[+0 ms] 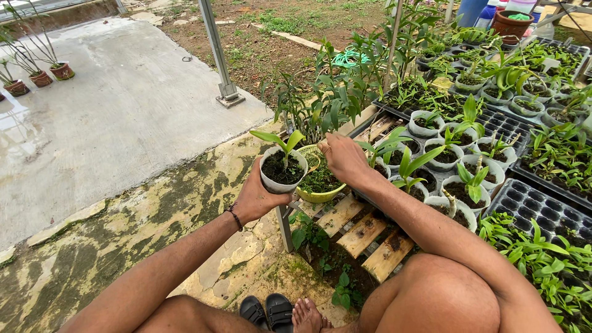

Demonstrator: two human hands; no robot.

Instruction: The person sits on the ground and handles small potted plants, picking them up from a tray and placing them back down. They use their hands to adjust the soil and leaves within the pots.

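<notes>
At frame centre, the left hand (256, 198) wraps closed around a white pot (283, 171) holding a seedling (280, 142). The right hand (345, 159), fingers curled, dips into a green basket (319, 182) of potting mix. Keeping the pot level avoids spills.

Your right hand (345, 159) covers the far rim of the yellow-green basket (319, 185), so its fingertips and anything they pinch stay hidden from you. Your left hand (256, 197) wraps the white pot (282, 172), concealing its base. At one o'clock, the brown pot (512, 23) is cut by the top edge. At three o'clock, the black seedling tray (542, 209) runs beneath leaves.
</notes>
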